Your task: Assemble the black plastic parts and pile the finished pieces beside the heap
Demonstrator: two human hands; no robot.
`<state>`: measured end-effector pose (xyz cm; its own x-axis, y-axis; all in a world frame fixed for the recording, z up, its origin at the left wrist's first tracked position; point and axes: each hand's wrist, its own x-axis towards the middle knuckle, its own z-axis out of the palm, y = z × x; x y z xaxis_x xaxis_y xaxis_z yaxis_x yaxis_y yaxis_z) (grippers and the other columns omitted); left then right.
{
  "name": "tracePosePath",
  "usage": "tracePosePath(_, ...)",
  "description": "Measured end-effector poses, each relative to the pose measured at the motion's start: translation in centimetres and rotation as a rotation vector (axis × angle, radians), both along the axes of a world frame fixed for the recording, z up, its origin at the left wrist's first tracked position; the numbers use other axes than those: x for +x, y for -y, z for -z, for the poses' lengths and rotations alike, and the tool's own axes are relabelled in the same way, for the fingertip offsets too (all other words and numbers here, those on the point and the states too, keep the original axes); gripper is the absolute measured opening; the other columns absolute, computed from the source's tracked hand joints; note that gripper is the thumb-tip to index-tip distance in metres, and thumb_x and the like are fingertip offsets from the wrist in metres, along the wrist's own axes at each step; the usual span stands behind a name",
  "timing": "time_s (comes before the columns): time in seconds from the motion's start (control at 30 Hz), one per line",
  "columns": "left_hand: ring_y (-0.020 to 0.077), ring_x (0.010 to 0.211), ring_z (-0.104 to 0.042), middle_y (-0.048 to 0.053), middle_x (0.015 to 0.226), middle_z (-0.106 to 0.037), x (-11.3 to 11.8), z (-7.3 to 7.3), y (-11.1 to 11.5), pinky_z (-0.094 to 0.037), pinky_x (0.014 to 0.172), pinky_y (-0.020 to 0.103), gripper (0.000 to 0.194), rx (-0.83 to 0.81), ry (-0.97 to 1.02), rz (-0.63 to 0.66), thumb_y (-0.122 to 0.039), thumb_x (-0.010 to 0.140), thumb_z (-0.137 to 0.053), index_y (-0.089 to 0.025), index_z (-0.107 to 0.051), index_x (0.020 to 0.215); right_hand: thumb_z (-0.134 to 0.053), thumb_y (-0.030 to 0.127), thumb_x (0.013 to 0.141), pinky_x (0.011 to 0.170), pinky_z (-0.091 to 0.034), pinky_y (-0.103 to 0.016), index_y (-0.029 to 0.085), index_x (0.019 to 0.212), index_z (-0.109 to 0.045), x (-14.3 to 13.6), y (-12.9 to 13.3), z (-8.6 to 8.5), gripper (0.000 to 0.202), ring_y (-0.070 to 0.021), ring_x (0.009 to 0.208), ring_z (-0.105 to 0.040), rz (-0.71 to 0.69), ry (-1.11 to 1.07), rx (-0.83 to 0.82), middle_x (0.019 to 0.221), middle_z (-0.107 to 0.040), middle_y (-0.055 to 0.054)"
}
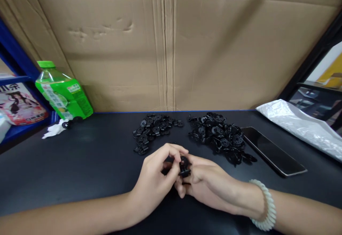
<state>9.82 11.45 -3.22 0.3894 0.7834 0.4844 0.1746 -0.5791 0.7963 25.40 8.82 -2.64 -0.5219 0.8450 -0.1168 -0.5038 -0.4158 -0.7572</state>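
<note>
My left hand [160, 171] and my right hand [203, 178] meet above the near middle of the table. Between them is a small black plastic part [184, 167], with a round disc-like piece and a flat base showing. The left thumb and forefinger pinch it from the left, while the right fingers close round it from the other side. Fingers cover much of the part. Behind the left hand lies a pile of small black parts with perforated round ends [153, 130]. A larger pile of black disc-shaped parts [219, 135] lies beyond the right hand.
A dark phone [272, 149] lies right of the larger pile, near a silvery plastic bag [301, 124]. At the far left, a green bottle [64, 92] leans by a crumpled white tissue [55, 130] and a blue shelf [24, 131]. Cardboard [120, 50] stands along the table's back edge.
</note>
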Motion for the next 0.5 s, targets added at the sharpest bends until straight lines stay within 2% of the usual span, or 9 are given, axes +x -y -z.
tracePosePath(0.13, 0.0131, 0.081, -0.065, 0.001, 0.092, -0.064, -0.2, 0.0, -0.1, -0.056, 0.064, 0.020, 0.020, 0.041, 0.060, -0.007, -0.001, 0.085, -0.047, -0.021, -0.051, 0.083, -0.052, 0.011, 0.067, 0.071, -0.043, -0.032, 0.016, 0.099, -0.057, 1.1, -0.4, -0.3, 0.032, -0.0150, 0.073, -0.056, -0.072, -0.003, 0.009, 0.081, -0.056, -0.003)
tracePosePath(0.23, 0.0131, 0.084, -0.065, 0.001, 0.092, -0.064, -0.3, 0.0, 0.0, -0.055, 0.068, 0.020, 0.021, 0.073, 0.053, -0.021, 0.000, 0.084, -0.050, -0.021, -0.053, 0.082, -0.060, 0.023, 0.080, 0.069, -0.044, -0.030, 0.016, 0.103, -0.056, 1.5, -0.4, -0.5, 0.025, -0.0133, 0.072, -0.055, -0.066, 0.081, 0.065, 0.084, -0.055, -0.002)
tracePosePath(0.33, 0.0134, 0.083, -0.064, 0.001, 0.090, -0.064, -0.3, -0.1, 0.1, -0.054, 0.071, 0.021, 0.019, 0.089, 0.044, -0.023, -0.001, 0.084, -0.053, -0.020, -0.054, 0.081, -0.069, 0.025, 0.077, 0.067, -0.045, -0.028, 0.018, 0.108, -0.055, 1.4, -0.1, -0.7, 0.034, -0.0112, 0.071, -0.054, -0.008, 0.222, 0.145, 0.086, -0.053, 0.000)
tracePosePath(0.43, 0.0138, 0.079, -0.063, 0.001, 0.087, -0.063, -0.3, -0.2, 0.1, -0.052, 0.067, 0.022, 0.019, 0.114, 0.039, -0.028, -0.002, 0.083, -0.053, -0.020, -0.054, 0.079, -0.070, 0.015, 0.071, 0.068, -0.046, -0.027, 0.019, 0.104, -0.056, 1.3, 0.0, -0.8, 0.036, -0.0087, 0.068, -0.054, 0.045, 0.336, 0.168, 0.090, -0.054, 0.001)
tracePosePath(0.5, 0.0142, 0.078, -0.062, 0.002, 0.087, -0.062, -0.3, -0.3, -0.2, -0.051, 0.067, 0.023, 0.018, 0.116, 0.051, -0.042, -0.003, 0.084, -0.052, -0.020, -0.055, 0.078, -0.067, 0.010, 0.069, 0.075, -0.047, -0.029, 0.020, 0.105, -0.055, 1.4, -0.2, -0.8, 0.040, -0.0097, 0.073, -0.057, 0.090, 0.361, 0.180, 0.094, -0.057, 0.000)
